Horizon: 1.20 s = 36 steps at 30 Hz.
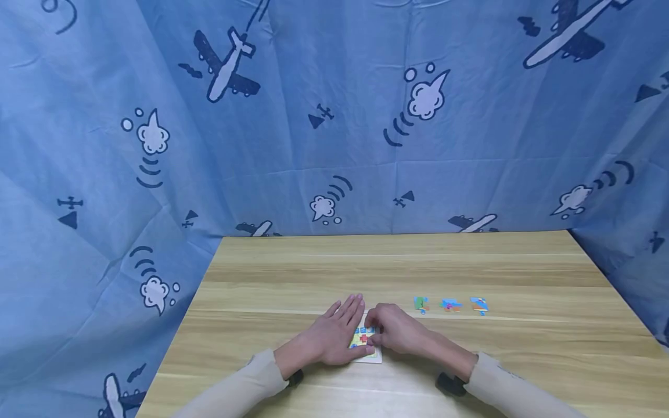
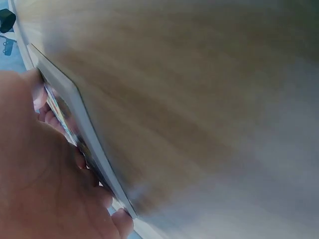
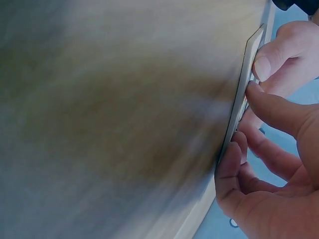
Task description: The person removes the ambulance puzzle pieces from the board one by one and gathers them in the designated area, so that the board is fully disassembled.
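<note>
A small flat puzzle board [image 1: 372, 359] with a pale rim and a colourful printed face lies on the table, partly hidden under both hands. My left hand [image 1: 337, 334] rests across its left side, fingers extended and thumb lying over the lower part of the print. At the right side, my right hand [image 1: 399, 328] has its fingers bent and holds the board by the edge. The right wrist view shows the right thumb [image 3: 271, 102] at the rim and curled fingers [image 3: 230, 167] near the corner. Along the left wrist view runs the board's pale edge [image 2: 92, 129].
Three loose jigsaw pieces lie in a row to the right: a green and blue one [image 1: 420, 304], a blue and pink one [image 1: 450, 305] and a blue and orange one [image 1: 479, 305]. Behind the wooden table [image 1: 292, 267] hangs a blue curtain [image 1: 355, 145] with printed planes.
</note>
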Motion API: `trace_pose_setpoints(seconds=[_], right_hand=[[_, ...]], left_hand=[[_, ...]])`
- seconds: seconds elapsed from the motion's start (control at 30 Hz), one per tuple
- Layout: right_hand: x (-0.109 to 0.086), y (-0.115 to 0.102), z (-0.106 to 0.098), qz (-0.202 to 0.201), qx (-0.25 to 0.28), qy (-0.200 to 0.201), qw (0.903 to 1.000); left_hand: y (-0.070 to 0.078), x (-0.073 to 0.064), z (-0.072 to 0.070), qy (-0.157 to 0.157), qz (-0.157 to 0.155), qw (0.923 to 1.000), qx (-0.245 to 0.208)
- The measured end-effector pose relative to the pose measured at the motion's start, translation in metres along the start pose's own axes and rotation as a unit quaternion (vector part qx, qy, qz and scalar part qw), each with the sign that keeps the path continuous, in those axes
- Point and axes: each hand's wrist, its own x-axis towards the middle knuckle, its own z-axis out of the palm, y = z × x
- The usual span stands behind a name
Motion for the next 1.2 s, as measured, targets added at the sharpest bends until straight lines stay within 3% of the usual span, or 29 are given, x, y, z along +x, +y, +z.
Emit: trace_pose_setpoints(seconds=[0.2, 0.53, 1.0, 1.2], right_hand=[[0.001, 0.000, -0.002, 0.006, -0.002, 0.006, 1.0000], [0.000, -0.003, -0.001, -0.025, -0.064, 0.045, 0.9966], [-0.008, -0.001, 0.002, -0.043, -0.007, 0.064, 0.9970], [-0.010, 0.000, -0.011, -0.002, 0.051, 0.085, 0.9951]], left_hand=[[-0.002, 0.004, 0.000, 0.002, 0.006, 0.9998, 0.021], [-0.003, 0.005, -0.003, 0.005, 0.006, 0.9996, 0.028], [-0.004, 0.004, -0.004, -0.003, -0.001, 0.9994, 0.034], [-0.004, 0.002, -0.006, 0.002, 0.001, 0.9993, 0.037]])
